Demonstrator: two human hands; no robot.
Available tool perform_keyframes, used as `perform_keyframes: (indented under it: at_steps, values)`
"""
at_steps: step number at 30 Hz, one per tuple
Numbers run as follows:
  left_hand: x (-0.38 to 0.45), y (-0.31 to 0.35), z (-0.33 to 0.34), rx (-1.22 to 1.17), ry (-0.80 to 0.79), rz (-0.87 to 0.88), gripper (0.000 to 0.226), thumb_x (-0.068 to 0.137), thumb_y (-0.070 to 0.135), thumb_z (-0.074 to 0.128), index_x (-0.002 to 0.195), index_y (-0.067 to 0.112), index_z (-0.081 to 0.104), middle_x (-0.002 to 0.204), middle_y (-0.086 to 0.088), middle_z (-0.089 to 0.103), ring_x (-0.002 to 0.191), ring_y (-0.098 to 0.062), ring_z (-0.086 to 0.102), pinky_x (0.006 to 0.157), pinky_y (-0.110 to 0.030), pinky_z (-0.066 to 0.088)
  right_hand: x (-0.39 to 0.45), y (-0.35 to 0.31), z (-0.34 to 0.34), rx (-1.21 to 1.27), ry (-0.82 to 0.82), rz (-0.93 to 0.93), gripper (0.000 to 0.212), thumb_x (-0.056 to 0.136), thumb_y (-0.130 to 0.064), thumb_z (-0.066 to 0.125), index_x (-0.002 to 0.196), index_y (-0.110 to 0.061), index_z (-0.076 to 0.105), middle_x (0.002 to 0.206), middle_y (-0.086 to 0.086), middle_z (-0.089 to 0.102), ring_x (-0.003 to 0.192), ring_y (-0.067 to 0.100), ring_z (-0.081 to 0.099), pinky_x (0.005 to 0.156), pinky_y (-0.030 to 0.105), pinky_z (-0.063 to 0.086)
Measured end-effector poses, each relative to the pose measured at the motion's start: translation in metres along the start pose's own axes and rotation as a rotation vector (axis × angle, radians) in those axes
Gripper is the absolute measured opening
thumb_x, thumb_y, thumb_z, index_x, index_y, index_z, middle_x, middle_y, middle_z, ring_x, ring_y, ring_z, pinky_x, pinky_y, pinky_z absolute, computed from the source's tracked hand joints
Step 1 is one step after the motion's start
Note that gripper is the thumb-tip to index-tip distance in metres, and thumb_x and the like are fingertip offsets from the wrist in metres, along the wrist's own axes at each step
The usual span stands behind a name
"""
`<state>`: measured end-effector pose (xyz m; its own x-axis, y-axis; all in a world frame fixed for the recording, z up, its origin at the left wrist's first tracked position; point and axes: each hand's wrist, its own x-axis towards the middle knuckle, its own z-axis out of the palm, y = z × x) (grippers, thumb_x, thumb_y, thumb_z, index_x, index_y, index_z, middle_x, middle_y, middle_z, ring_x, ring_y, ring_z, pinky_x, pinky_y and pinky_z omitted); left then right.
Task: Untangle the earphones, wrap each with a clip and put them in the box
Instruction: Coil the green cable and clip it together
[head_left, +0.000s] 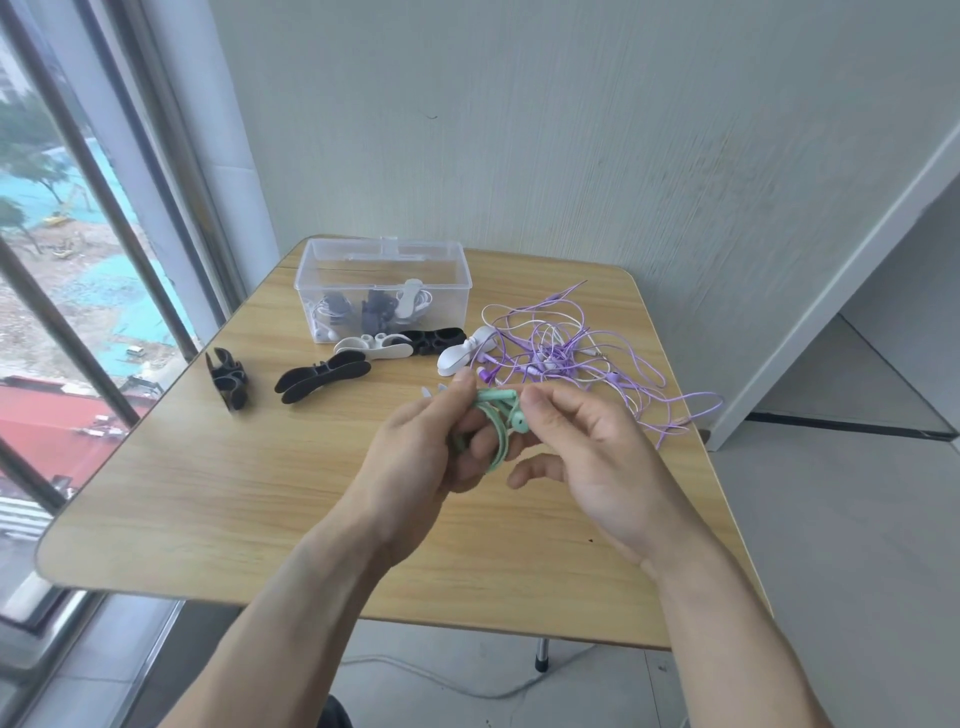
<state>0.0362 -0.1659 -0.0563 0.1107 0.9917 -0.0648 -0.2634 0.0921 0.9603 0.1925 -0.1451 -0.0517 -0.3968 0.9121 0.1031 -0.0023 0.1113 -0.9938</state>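
Near the clear box, both hands pinched coiled green earphones, the left hand hiding part. Right hand pinched an earbud; tangled purple earphones and clips lay beside the box.

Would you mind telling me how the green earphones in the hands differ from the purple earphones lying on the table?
The green earphones are coiled into a tidy loop; the purple earphones sprawl in a loose tangle mixed with white cable. The green ones are held above the wooden table, gripped by the left hand and pinched by the right hand; the purple ones lie untouched. Both are outside the clear box.
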Motion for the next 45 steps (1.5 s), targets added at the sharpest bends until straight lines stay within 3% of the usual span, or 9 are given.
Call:
perform_keyframes:
  at_steps: [4,12,16,23,27,32,35,40,45]
  values:
    - [0.001,-0.004,-0.003,-0.009,-0.011,0.026,0.047,0.099,0.044,0.041,0.067,0.013,0.054,0.066,-0.007,0.043,0.062,-0.018,0.035,0.059,-0.033,0.025,0.0,0.003,0.005,-0.159,0.0,-0.057,0.019,0.103,-0.021,0.055,0.102,-0.011,0.071,0.08,0.003,0.073,0.084,0.028,0.069,0.071,0.036,0.059]
    - [-0.001,0.001,-0.015,0.016,-0.175,0.015,0.033,0.099,0.03,0.048,0.074,0.009,0.053,0.07,-0.007,0.056,0.06,-0.017,0.046,0.054,-0.024,0.033,-0.002,0.001,0.001,-0.29,-0.028,-0.063,0.02,0.105,-0.023,0.052,0.095,-0.018,0.069,0.08,0.001,0.074,0.086,0.026,0.068,0.068,0.036,0.058]
    - [0.0,-0.001,-0.012,0.14,-0.118,0.072,0.037,0.093,0.038,0.048,0.065,0.016,0.058,0.066,-0.006,0.059,0.057,-0.016,0.046,0.052,-0.02,0.036,-0.005,0.007,0.009,-0.392,-0.033,-0.058,0.022,0.107,-0.024,0.041,0.096,-0.013,0.056,0.077,-0.007,0.068,0.077,0.007,0.065,0.068,0.023,0.047]
    - [0.003,-0.004,-0.005,0.214,-0.036,0.072,0.037,0.091,0.039,0.048,0.063,0.016,0.056,0.064,-0.003,0.055,0.061,-0.014,0.041,0.057,-0.021,0.033,-0.003,0.021,0.012,-0.599,0.063,-0.162,0.016,0.107,-0.028,0.036,0.103,-0.017,0.046,0.099,0.001,0.06,0.092,0.018,0.057,0.079,0.032,0.046]
    - [0.003,-0.006,-0.001,0.302,0.017,0.13,0.037,0.103,0.031,0.048,0.073,0.011,0.053,0.066,0.005,0.049,0.059,-0.011,0.034,0.052,-0.014,0.031,0.001,0.024,0.016,-0.623,0.117,-0.225,0.014,0.106,-0.021,0.037,0.11,-0.012,0.047,0.107,0.005,0.053,0.094,0.011,0.051,0.081,0.016,0.04]
    - [0.002,0.004,-0.016,0.329,-0.075,0.103,0.045,0.097,0.04,0.05,0.083,-0.001,0.06,0.078,-0.008,0.049,0.07,-0.031,0.029,0.061,-0.031,0.028,0.003,0.026,0.021,-0.622,0.12,-0.271,0.02,0.103,-0.024,0.035,0.105,-0.008,0.048,0.102,0.007,0.052,0.091,0.014,0.051,0.079,0.014,0.04]
    - [0.001,0.008,-0.023,0.259,-0.073,0.057,0.054,0.088,0.046,0.06,0.087,-0.008,0.066,0.082,-0.011,0.056,0.076,-0.028,0.034,0.069,-0.038,0.027,0.003,0.026,0.021,-0.63,0.109,-0.256,0.02,0.102,-0.026,0.034,0.101,-0.012,0.048,0.1,0.005,0.056,0.091,0.015,0.053,0.079,0.019,0.041]
    - [0.004,0.012,-0.011,-0.191,0.209,-0.148,0.014,0.09,0.016,0.057,0.085,0.004,0.062,0.071,-0.012,0.062,0.063,-0.025,0.05,0.055,-0.031,0.032,0.003,0.029,0.024,-0.679,0.075,-0.224,0.011,0.105,-0.018,0.039,0.104,-0.012,0.048,0.105,0.003,0.056,0.093,0.014,0.052,0.08,0.018,0.04]
    - [0.011,0.012,-0.034,0.173,0.683,0.062,0.021,0.09,0.008,0.062,0.109,0.008,0.052,0.087,-0.007,0.069,0.064,-0.02,0.072,0.042,-0.027,0.03,0.004,0.027,0.005,-0.755,0.182,-0.242,0.011,0.103,-0.02,0.038,0.106,-0.016,0.047,0.101,0.002,0.052,0.085,0.009,0.041,0.076,0.012,0.032]
